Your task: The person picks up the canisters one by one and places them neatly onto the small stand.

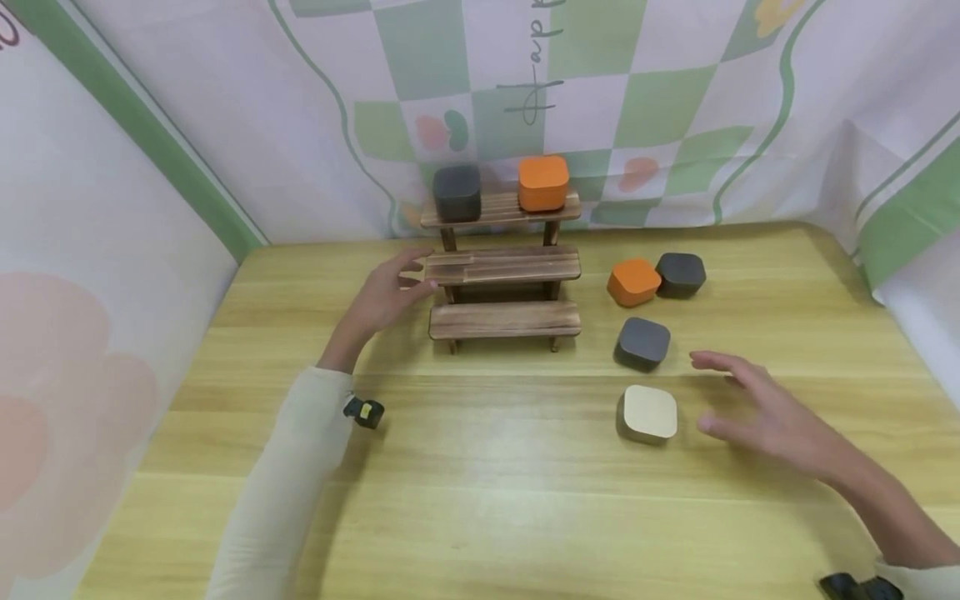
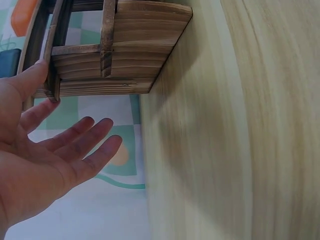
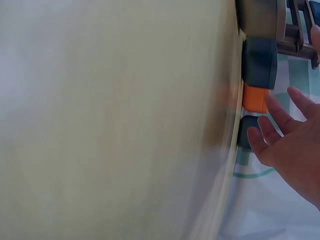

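A three-tier wooden display stand (image 1: pixel 504 265) stands at the back of the table. At the left end of its middle shelf, my left hand (image 1: pixel 386 293) pinches the board between thumb and forefinger, the other fingers held loosely away. On the top shelf sit a black rounded block (image 1: pixel 457 193) and an orange rounded block (image 1: pixel 543 183). My right hand (image 1: pixel 765 417) is held with fingers spread and nothing in it, to the right of a cream-topped block (image 1: pixel 649 412). Behind that block lies a dark grey block (image 1: pixel 642 343).
Farther back on the right, another orange block (image 1: pixel 634 281) and another black block (image 1: pixel 681 274) sit side by side on the wooden table (image 1: pixel 480 483). A checkered cloth (image 1: pixel 510 75) hangs close behind the stand, and a white panel (image 1: pixel 90 250) borders the left side.
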### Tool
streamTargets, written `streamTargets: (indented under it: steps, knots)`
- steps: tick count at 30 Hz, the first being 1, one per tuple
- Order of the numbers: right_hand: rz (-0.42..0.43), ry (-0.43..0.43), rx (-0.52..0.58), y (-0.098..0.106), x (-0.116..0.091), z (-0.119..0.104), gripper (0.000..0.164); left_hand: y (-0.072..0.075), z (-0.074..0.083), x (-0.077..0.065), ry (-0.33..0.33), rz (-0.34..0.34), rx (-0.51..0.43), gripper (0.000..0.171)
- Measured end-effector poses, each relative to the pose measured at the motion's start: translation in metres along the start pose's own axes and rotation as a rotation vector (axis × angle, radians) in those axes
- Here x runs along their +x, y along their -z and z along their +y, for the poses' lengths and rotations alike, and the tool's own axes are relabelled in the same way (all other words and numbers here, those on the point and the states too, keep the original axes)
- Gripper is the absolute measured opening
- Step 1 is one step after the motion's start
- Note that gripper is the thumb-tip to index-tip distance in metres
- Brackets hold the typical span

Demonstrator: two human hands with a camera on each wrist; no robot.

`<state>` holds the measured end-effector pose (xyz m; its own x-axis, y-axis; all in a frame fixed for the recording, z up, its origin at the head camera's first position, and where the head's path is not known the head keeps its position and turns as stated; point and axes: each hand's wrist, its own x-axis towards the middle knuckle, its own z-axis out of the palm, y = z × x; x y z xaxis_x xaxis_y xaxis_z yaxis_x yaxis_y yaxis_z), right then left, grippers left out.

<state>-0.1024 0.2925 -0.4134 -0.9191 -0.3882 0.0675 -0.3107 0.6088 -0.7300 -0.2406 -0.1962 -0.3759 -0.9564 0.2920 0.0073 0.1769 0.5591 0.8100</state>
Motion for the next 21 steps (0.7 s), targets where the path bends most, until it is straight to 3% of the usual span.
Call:
streamTargets:
  steps: [8, 21]
  knots:
    - [-0.029, 0.062, -0.069, -0.013, 0.004, -0.005, 0.094, -0.001, -0.004, 0.000, -0.001, 0.000, -0.007, 0.056]
    - [-0.086, 0.089, -0.126, -0.027, 0.018, -0.020, 0.086, 0.001, -0.005, 0.001, 0.002, -0.005, -0.049, 0.055]
